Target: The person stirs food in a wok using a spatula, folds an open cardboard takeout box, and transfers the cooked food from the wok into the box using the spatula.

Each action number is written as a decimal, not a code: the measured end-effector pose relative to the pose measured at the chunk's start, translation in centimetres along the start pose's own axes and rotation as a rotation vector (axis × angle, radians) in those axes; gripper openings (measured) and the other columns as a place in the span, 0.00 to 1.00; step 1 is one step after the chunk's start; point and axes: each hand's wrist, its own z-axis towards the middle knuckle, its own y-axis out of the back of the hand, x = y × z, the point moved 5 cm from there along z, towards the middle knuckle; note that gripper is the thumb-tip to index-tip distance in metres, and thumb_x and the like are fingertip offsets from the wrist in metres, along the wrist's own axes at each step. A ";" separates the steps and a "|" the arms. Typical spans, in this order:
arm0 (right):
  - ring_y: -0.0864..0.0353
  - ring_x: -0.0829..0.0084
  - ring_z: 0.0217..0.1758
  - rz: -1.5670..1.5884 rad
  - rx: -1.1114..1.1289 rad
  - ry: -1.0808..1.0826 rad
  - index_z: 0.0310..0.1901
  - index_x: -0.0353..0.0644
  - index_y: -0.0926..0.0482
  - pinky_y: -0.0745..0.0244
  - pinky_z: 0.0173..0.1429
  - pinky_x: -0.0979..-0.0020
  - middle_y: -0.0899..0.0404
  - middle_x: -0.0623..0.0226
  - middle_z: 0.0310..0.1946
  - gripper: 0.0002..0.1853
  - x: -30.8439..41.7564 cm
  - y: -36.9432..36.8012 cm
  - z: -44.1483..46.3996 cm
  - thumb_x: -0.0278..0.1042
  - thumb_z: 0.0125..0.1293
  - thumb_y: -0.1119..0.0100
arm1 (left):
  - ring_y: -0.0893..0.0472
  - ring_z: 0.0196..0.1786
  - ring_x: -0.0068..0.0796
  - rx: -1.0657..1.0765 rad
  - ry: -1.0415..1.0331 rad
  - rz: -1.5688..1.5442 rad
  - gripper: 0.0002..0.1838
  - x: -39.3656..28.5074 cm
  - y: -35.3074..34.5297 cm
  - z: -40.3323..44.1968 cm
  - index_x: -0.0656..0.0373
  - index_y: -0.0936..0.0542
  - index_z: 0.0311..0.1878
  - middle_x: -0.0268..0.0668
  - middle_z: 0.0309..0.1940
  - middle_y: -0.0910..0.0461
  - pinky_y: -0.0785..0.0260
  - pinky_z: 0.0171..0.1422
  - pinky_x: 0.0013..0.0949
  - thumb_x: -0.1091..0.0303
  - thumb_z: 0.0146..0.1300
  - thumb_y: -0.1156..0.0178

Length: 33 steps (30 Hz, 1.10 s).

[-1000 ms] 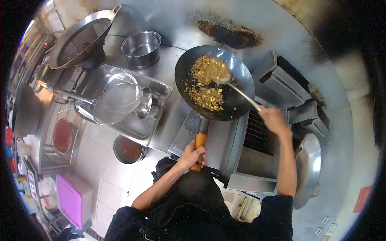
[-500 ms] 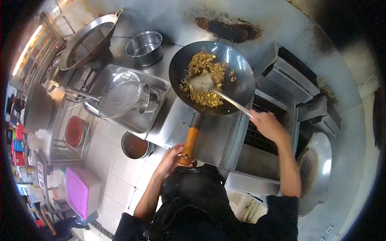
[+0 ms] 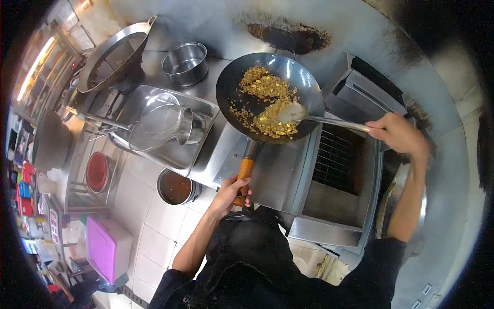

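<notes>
A dark wok [image 3: 303, 77] holds browned fried rice [image 3: 265, 85] with yellow bits that look like egg. My left hand [image 3: 229, 194] is wrapped round the wok's wooden handle [image 3: 246, 169], close to its end. Out to the right, my right hand [image 3: 400, 135] grips the long metal handle of a wok spatula [image 3: 334, 122]. The spatula's blade rests in the rice on the right side of the wok, slightly blurred. A bare dark strip of wok shows between the upper and lower rice.
Left of the wok are a steel pot [image 3: 185, 64] and a metal tray [image 3: 172, 159] with strainers and a cup. A bucket of brown liquid [image 3: 177, 186] stands on the floor below. To the right is a grill [image 3: 332, 159]; a larger wok [image 3: 116, 56] sits far left.
My right hand has swung right and up, drawing the spatula from the wok's middle to its right side. My left hand has closed further round the handle. Some rice has shifted right.
</notes>
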 end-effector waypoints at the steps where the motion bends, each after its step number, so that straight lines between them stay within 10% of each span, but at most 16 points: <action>1: 0.20 0.53 0.32 -0.022 0.090 -0.042 0.42 0.40 0.19 0.28 0.39 0.62 0.23 0.45 0.29 0.13 0.0 0.4 -0.1 0.36 0.57 0.41 | 0.27 0.20 0.25 -0.013 0.014 -0.002 0.15 -0.2 -0.2 -0.1 0.64 0.34 0.45 0.36 0.25 0.28 0.28 0.24 0.30 0.64 0.63 0.46; 4: 0.20 0.54 0.33 -0.168 0.295 -0.228 0.39 0.39 0.18 0.28 0.38 0.64 0.22 0.46 0.30 0.12 0.9 -0.5 1.9 0.36 0.57 0.40 | 0.27 0.20 0.25 -0.007 0.015 0.010 0.15 -0.4 -0.4 0.0 0.64 0.35 0.45 0.36 0.24 0.28 0.29 0.24 0.30 0.63 0.63 0.47; 7: 0.21 0.50 0.37 -0.158 -0.154 -0.063 0.33 0.41 0.17 0.26 0.45 0.56 0.21 0.48 0.29 0.12 1.6 -2.9 4.2 0.41 0.55 0.41 | 0.24 0.24 0.28 0.029 0.026 0.008 0.19 -0.1 -0.3 -0.5 0.66 0.36 0.49 0.39 0.29 0.28 0.27 0.28 0.30 0.62 0.64 0.47; 14: 0.22 0.54 0.44 -0.330 -0.132 -0.374 0.35 0.35 0.19 0.28 0.48 0.60 0.20 0.51 0.36 0.14 -1.0 1.6 3.4 0.39 0.54 0.36 | 0.19 0.41 0.40 0.054 0.008 -0.057 0.28 0.8 3.2 -2.0 0.71 0.41 0.59 0.50 0.46 0.27 0.22 0.45 0.38 0.60 0.64 0.47; 19: 0.19 0.55 0.33 -0.271 -0.260 -0.005 0.32 0.37 0.18 0.26 0.39 0.59 0.20 0.52 0.27 0.13 -2.5 -0.8 8.7 0.40 0.54 0.39 | 0.19 0.41 0.41 0.172 0.049 -0.087 0.27 1.1 2.5 -1.8 0.69 0.40 0.60 0.51 0.46 0.26 0.22 0.44 0.39 0.60 0.66 0.49; 23: 0.36 0.82 0.11 0.013 0.170 -0.133 0.26 0.38 0.19 0.41 0.16 0.74 0.34 0.71 0.08 0.08 -4.8 5.6 6.0 0.33 0.57 0.40 | 0.19 0.39 0.40 0.194 0.038 -0.128 0.25 1.3 3.7 -2.3 0.67 0.39 0.60 0.47 0.42 0.24 0.22 0.43 0.38 0.60 0.67 0.52; 25: 0.38 0.82 0.09 0.017 0.301 -0.550 0.25 0.38 0.19 0.46 0.12 0.75 0.35 0.72 0.08 0.08 -3.9 8.4 4.0 0.33 0.58 0.40 | 0.18 0.38 0.39 0.172 0.037 -0.115 0.24 1.9 5.2 -2.3 0.67 0.38 0.59 0.46 0.40 0.24 0.22 0.42 0.37 0.60 0.67 0.52; 33: 0.39 0.83 0.09 0.199 0.580 -0.522 0.29 0.39 0.20 0.47 0.10 0.78 0.31 0.68 0.11 0.14 -0.7 0.7 6.6 0.43 0.60 0.39 | 0.19 0.33 0.36 -0.196 0.110 0.190 0.19 7.1 17.6 -2.4 0.70 0.32 0.53 0.44 0.36 0.24 0.22 0.39 0.35 0.64 0.66 0.52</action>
